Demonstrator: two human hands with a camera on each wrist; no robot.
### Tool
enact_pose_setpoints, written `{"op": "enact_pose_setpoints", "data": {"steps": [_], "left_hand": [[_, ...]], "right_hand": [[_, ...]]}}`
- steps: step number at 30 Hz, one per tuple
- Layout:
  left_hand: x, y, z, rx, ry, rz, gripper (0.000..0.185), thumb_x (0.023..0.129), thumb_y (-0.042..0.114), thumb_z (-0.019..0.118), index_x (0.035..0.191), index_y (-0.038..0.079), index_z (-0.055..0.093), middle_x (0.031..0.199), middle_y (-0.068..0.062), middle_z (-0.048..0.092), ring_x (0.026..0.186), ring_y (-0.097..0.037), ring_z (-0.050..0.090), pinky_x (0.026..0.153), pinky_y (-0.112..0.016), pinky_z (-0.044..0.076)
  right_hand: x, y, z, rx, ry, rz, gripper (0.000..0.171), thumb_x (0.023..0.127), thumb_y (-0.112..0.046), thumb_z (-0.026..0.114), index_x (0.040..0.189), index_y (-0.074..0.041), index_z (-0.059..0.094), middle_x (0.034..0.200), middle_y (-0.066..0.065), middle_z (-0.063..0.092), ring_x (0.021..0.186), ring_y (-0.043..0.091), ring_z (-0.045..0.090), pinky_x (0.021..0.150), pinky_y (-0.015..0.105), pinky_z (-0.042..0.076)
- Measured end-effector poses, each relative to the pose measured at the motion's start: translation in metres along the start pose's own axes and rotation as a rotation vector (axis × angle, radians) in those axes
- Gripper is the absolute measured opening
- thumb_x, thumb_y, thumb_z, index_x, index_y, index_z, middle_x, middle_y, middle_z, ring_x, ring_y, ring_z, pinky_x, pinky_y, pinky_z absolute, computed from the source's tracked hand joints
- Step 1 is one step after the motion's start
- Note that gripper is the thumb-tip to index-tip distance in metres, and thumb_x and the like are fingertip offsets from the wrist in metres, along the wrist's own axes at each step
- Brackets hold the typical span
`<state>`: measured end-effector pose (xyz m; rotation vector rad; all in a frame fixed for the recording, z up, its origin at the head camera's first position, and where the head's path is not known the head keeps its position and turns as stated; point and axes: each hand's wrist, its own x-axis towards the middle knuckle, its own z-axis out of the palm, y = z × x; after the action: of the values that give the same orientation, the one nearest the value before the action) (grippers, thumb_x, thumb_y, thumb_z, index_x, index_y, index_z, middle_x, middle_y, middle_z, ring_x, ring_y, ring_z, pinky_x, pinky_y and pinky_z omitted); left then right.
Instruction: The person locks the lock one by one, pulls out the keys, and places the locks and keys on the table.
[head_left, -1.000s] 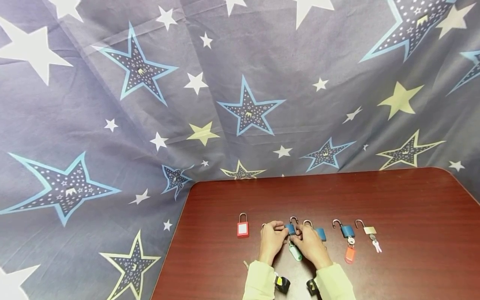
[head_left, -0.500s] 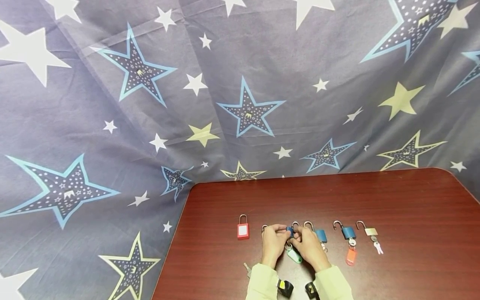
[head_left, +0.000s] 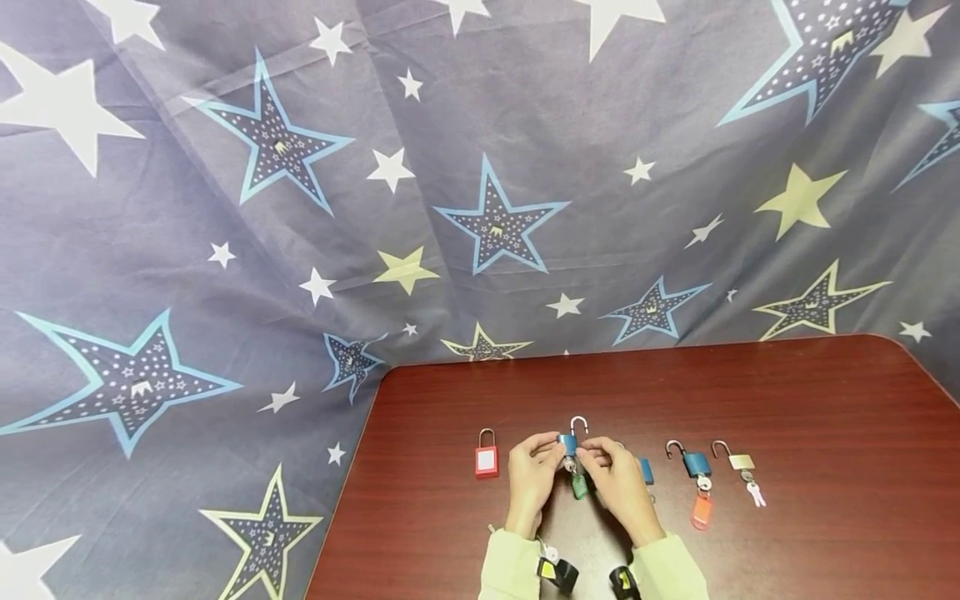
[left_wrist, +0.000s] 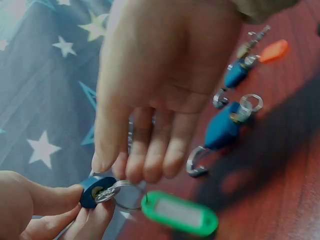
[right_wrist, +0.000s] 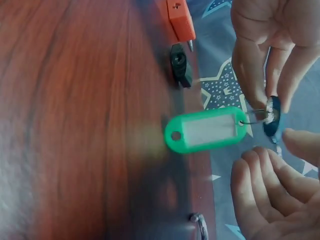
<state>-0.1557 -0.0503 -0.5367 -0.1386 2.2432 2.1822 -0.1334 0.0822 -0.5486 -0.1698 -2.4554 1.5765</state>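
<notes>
Left hand (head_left: pixel 531 479): thumb and fingers pinch the blue lock (head_left: pixel 567 444) | Right hand (head_left: pixel 622 483): fingers loose, thumb close, can't tell if touching | Lock: between both hands, green tag (head_left: pixel 580 486) on its ring | Room: red lock (head_left: pixel 486 461) near left, another blue lock (head_left: pixel 646 472) just beside right hand; table (head_left: pixel 750 379) edge well past both

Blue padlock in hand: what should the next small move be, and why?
I'd probably lower the held blue padlock onto the table: its shackle stands open, a key sits in its keyhole, and the left hand pinches it. The orange-tagged padlock already lies there open.
</notes>
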Motion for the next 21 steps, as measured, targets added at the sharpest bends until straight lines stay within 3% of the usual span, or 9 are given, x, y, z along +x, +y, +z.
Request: {"op": "enact_pose_setpoints", "data": {"steps": [6, 12, 16, 21], "left_hand": [[-0.004, 0.010, -0.004, -0.094, -0.019, -0.029, 0.023, 0.088, -0.001, 0.069, 0.111, -0.005, 0.070, 0.099, -0.017, 0.072, 0.088, -0.017, 0.070, 0.076, -0.025, 0.059], [-0.008, 0.014, -0.004, -0.106, -0.052, -0.027, 0.025, 0.087, 0.002, 0.070, 0.111, -0.006, 0.069, 0.099, -0.017, 0.072, 0.088, -0.016, 0.070, 0.079, -0.031, 0.059], [-0.008, 0.015, -0.005, -0.060, -0.088, -0.010, 0.025, 0.088, 0.002, 0.070, 0.112, -0.005, 0.069, 0.100, -0.016, 0.072, 0.088, -0.016, 0.070, 0.079, -0.034, 0.060], [-0.001, 0.017, -0.008, 0.048, -0.124, 0.047, 0.028, 0.090, 0.009, 0.070, 0.117, -0.001, 0.068, 0.106, -0.017, 0.072, 0.094, -0.016, 0.070, 0.082, -0.024, 0.056]], "right_hand": [[-0.004, -0.004, 0.002, 0.035, -0.013, 0.024, 0.022, 0.095, -0.025, 0.069, 0.105, -0.006, 0.075, 0.089, 0.006, 0.076, 0.078, 0.012, 0.071, 0.070, 0.024, 0.056], [-0.005, -0.006, 0.003, 0.083, -0.016, 0.008, 0.023, 0.096, -0.024, 0.067, 0.104, -0.004, 0.074, 0.084, 0.007, 0.075, 0.072, 0.007, 0.067, 0.067, 0.024, 0.054], [-0.006, -0.008, 0.002, 0.180, -0.017, 0.030, 0.022, 0.094, -0.019, 0.070, 0.101, 0.001, 0.073, 0.081, 0.010, 0.074, 0.069, 0.007, 0.066, 0.064, 0.022, 0.055], [-0.010, -0.010, 0.002, 0.215, -0.008, 0.062, 0.021, 0.091, -0.017, 0.073, 0.098, 0.002, 0.073, 0.078, 0.010, 0.073, 0.066, 0.006, 0.065, 0.061, 0.020, 0.052]]}}
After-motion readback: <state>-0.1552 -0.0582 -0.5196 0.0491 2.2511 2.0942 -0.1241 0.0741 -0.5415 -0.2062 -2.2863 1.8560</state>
